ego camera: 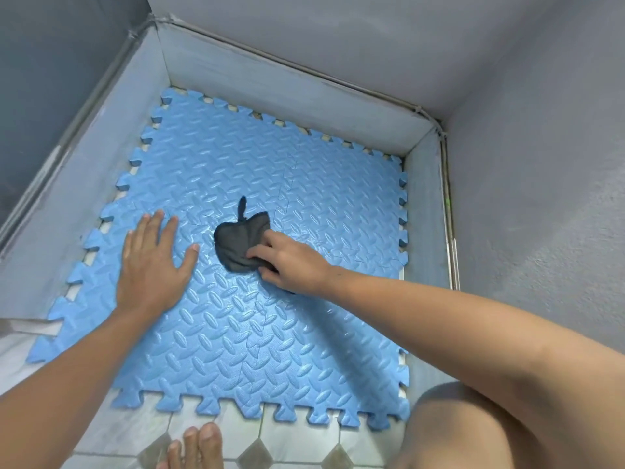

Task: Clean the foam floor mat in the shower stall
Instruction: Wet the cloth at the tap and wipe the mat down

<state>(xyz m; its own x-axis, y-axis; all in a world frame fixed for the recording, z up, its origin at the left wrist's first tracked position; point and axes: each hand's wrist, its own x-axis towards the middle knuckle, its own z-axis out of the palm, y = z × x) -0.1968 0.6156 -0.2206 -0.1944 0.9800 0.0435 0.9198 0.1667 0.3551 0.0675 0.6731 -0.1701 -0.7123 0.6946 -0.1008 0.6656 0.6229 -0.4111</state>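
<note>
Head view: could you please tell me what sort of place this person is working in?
Probably a shower stall in a bathroom: grey walls enclose it on three sides, a blue foam mat covers the floor, and tiles show at the near edge.

Both bare arms reach forward and down. The left hand (152, 262) lies palm down, fingers straight and spread, thumb out to the side. The right hand (291, 262) curls its fingers over a dark cloth (240, 242), wrist bent slightly. Bare toes (196, 445) and a bent knee (473, 431) show below.
</note>
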